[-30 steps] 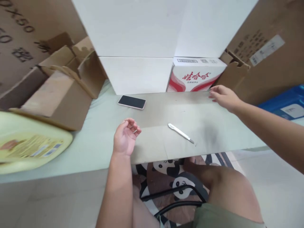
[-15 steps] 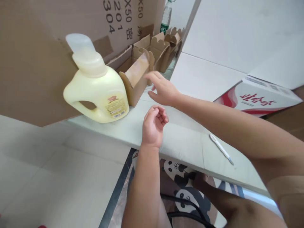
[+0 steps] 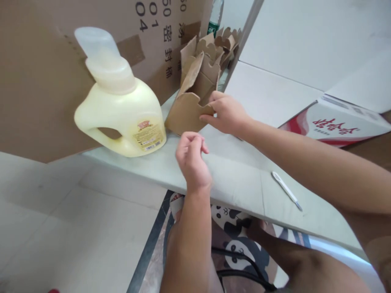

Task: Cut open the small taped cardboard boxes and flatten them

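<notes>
My right hand pinches the near right corner of a small open cardboard box, thumb outside and fingers over the edge. The box is turned askew, its flaps raised. Below it, my left hand hovers over the pale tabletop, fingers curled in and nothing visible in them. To the left of the box stands a pale yellow plastic jug with a handle, a label and a translucent cap. More small cardboard boxes are lined up behind.
A large printed carton stands behind the jug. A green-labelled bottle is at the back. On the right lie a white pen-like tool and a red-and-white box. Below the table is a panda-patterned mat.
My right hand has taken hold of the nearest cardboard box, which has turned and shifted. My left hand has rotated, fingers still curled. The view has shifted slightly.
</notes>
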`<action>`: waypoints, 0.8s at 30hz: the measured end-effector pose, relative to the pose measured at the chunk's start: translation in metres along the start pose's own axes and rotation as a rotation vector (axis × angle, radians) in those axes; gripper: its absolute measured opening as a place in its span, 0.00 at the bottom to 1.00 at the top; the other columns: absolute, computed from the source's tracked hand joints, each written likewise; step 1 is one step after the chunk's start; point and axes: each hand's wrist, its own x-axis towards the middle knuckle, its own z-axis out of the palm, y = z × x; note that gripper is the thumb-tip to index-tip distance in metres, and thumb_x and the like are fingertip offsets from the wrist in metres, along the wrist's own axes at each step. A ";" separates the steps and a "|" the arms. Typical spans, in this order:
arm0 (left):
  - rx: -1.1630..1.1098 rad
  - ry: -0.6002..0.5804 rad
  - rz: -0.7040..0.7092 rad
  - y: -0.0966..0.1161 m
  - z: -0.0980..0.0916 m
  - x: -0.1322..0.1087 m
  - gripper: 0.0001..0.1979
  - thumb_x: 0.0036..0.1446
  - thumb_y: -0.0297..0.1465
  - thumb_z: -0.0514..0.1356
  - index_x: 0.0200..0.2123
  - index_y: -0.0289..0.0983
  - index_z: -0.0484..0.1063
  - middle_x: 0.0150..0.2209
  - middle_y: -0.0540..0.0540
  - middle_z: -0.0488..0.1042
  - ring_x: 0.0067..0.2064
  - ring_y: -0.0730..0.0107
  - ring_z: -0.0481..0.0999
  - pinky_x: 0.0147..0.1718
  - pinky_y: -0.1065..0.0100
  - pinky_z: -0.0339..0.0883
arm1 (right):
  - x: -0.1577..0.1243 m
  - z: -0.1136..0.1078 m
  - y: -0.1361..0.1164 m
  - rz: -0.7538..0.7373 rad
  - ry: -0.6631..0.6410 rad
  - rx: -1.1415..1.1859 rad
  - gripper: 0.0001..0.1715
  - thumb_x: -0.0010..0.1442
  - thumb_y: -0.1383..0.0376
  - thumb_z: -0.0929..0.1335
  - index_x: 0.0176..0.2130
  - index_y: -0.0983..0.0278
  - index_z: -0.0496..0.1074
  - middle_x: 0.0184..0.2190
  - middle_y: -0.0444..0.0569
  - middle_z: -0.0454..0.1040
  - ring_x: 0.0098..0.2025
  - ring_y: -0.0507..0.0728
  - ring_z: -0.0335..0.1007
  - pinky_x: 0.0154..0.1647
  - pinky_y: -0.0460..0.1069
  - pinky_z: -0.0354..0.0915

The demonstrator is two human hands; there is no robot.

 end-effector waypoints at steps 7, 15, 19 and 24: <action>0.129 0.189 0.300 -0.003 0.009 -0.003 0.06 0.55 0.27 0.53 0.26 0.40 0.61 0.26 0.52 0.61 0.30 0.73 0.65 0.35 0.69 0.62 | -0.174 -0.063 0.040 -0.074 0.204 0.233 0.08 0.61 0.58 0.69 0.37 0.54 0.80 0.49 0.53 0.72 0.53 0.66 0.71 0.54 0.64 0.71; 0.441 -0.389 0.066 -0.052 0.046 -0.018 0.12 0.56 0.38 0.62 0.40 0.40 0.79 0.44 0.47 0.79 0.51 0.63 0.75 0.55 0.65 0.65 | -0.319 -0.038 0.056 0.136 0.435 0.550 0.11 0.61 0.67 0.67 0.41 0.55 0.78 0.59 0.53 0.67 0.61 0.65 0.68 0.62 0.62 0.68; 0.385 -0.406 0.079 -0.064 0.063 -0.028 0.13 0.45 0.32 0.64 0.38 0.40 0.78 0.42 0.48 0.78 0.47 0.64 0.76 0.51 0.65 0.68 | -0.320 -0.012 0.060 0.401 0.570 0.596 0.23 0.66 0.64 0.66 0.59 0.53 0.71 0.56 0.53 0.71 0.60 0.64 0.69 0.61 0.62 0.69; 0.341 -0.500 0.044 -0.073 0.067 -0.030 0.14 0.48 0.41 0.64 0.38 0.42 0.74 0.40 0.48 0.78 0.44 0.63 0.78 0.52 0.61 0.69 | -0.315 0.010 0.060 0.518 0.641 0.682 0.41 0.64 0.62 0.69 0.70 0.50 0.51 0.63 0.53 0.68 0.64 0.64 0.67 0.64 0.63 0.66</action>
